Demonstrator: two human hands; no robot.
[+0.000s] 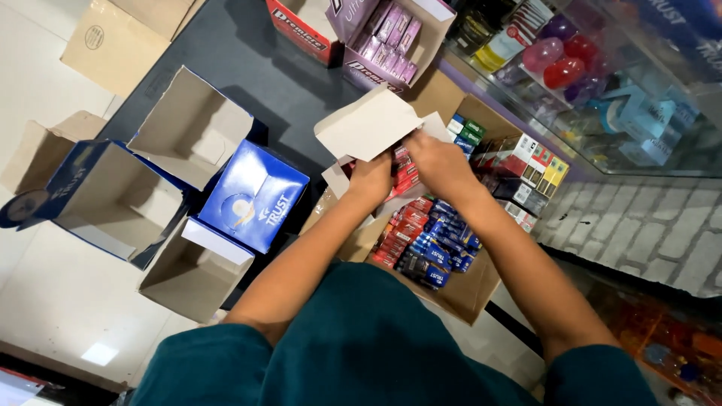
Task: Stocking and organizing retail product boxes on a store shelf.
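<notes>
Both hands are working over a large open cardboard carton (459, 289) that is sitting on the floor beside a glass display case (639, 98). The left hand (370, 180) is gripping a small opened box (368, 128) with pale cardboard flaps, its fingers closed around the lower edge of that box, just above the carton's far left corner. The right hand (438, 164) is reaching into the same small box from the right, its fingers curling down among the red packets (404, 174) showing at its mouth; whether they are actually pinching a packet cannot be told, since the flap and the hand itself are hiding the fingertips. Inside the carton, rows of red and blue packets (429, 240) are lying packed tightly together, and more small boxes in green, red and yellow (519, 162) are standing at its far side. To the left, on a dark mat (256, 60), several emptied blue boxes (252, 195) are lying open with their plain insides showing. Further away, a box of pink packets (391, 34) is standing open near the case.
</notes>
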